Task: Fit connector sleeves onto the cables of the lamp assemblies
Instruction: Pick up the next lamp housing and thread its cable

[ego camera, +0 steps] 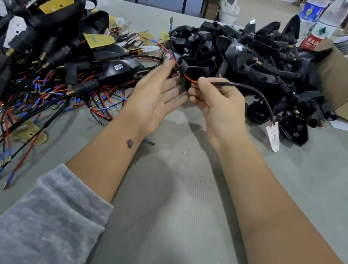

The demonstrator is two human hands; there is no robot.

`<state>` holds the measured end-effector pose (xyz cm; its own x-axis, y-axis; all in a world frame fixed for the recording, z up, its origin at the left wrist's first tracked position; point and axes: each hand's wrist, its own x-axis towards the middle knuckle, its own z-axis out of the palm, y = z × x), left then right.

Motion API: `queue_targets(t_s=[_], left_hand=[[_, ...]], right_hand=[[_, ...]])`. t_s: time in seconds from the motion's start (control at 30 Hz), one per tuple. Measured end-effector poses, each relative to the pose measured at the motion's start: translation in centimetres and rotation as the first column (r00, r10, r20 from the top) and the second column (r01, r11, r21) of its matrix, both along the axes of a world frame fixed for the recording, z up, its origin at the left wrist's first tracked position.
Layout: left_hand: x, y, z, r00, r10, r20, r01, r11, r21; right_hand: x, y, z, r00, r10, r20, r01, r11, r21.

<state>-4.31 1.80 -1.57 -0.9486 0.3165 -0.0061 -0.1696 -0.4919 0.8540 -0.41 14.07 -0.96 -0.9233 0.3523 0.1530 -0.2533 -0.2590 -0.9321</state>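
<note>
A cardboard box (347, 92) is lying open on its side at the right of the table (179, 202), and black plastic shells (239, 57) are spilling out of it into a heap toward the middle. What is sitting deeper inside the box cannot be told. Two plastic bottles (320, 20) are standing behind the heap.

On the left, a pile of lamp assemblies (26, 54) is lying with red and black wires fanning toward the near edge, many ending in blue tips.

The right hand (217, 102) is hovering above the table in front of the heap, its fingers curling round a black cable (245, 88) and pinching it near the end where a red wire (179, 68) is coming out. The cable is arching to the right and ending at a small white board (273, 135). The left hand (158, 96) is turning palm up just beside it, fingers mostly straight, the fingertips touching a black sleeve (183, 67) through which the red wire is running.
</note>
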Motion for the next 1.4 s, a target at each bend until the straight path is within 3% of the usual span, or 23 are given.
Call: queue_targets(t_s=[0.1, 0.3, 0.37, 0.5, 0.57, 0.73, 1.0, 1.17, 1.23, 1.33, 1.4], left_hand=[[0.33, 0.53, -0.29, 0.999, -0.035, -0.028, 0.032, 0.994, -0.105], [0.18, 0.16, -0.1, 0.997, -0.02, -0.074, 0.008, 0.987, -0.159], [0.13, 0.24, -0.19, 0.996, 0.024, -0.085, -0.037, 0.987, -0.159], [-0.01, 0.18, -0.26, 0.988, 0.144, -0.049, -0.148, 0.983, -0.11], [-0.12, 0.2, -0.26, 0.983, 0.178, -0.048, -0.182, 0.979, -0.089], [-0.34, 0.21, -0.1, 0.985, 0.174, -0.019, -0.174, 0.985, -0.016], [-0.56, 0.15, -0.26, 0.999, -0.002, -0.033, 0.002, 1.0, -0.002], [-0.29, 0.62, -0.47, 0.995, -0.065, -0.075, 0.064, 0.998, -0.025], [-0.25, 0.85, -0.63, 0.993, -0.089, -0.078, 0.086, 0.995, -0.045], [-0.35, 0.71, -0.85, 0.989, -0.123, -0.083, 0.118, 0.991, -0.066], [-0.37, 0.54, -0.84, 0.988, -0.123, -0.09, 0.12, 0.992, -0.034]], right_hand=[[0.12, 0.09, -0.51, 0.997, -0.076, -0.005, 0.074, 0.965, 0.252], [0.25, 0.16, -0.56, 1.0, -0.012, -0.006, 0.013, 0.956, 0.292], [0.26, 0.04, -0.45, 1.0, -0.007, 0.013, 0.004, 0.967, 0.257], [0.18, 0.39, 0.0, 0.996, -0.022, 0.082, 0.029, 0.996, -0.079], [0.19, 0.61, 0.03, 0.996, -0.047, 0.074, 0.058, 0.988, -0.144], [0.05, 0.48, -0.17, 0.992, -0.105, 0.066, 0.109, 0.992, -0.059], [0.17, 0.5, -0.17, 0.993, -0.12, 0.024, 0.119, 0.993, 0.022], [0.41, 0.77, -0.23, 0.984, -0.168, 0.064, 0.169, 0.986, -0.006], [0.35, 0.68, -0.23, 0.981, -0.185, 0.056, 0.181, 0.98, 0.082], [0.09, 0.41, -0.37, 0.977, -0.21, 0.045, 0.183, 0.922, 0.342], [0.07, 0.18, -0.42, 0.973, -0.215, 0.082, 0.169, 0.909, 0.38]])
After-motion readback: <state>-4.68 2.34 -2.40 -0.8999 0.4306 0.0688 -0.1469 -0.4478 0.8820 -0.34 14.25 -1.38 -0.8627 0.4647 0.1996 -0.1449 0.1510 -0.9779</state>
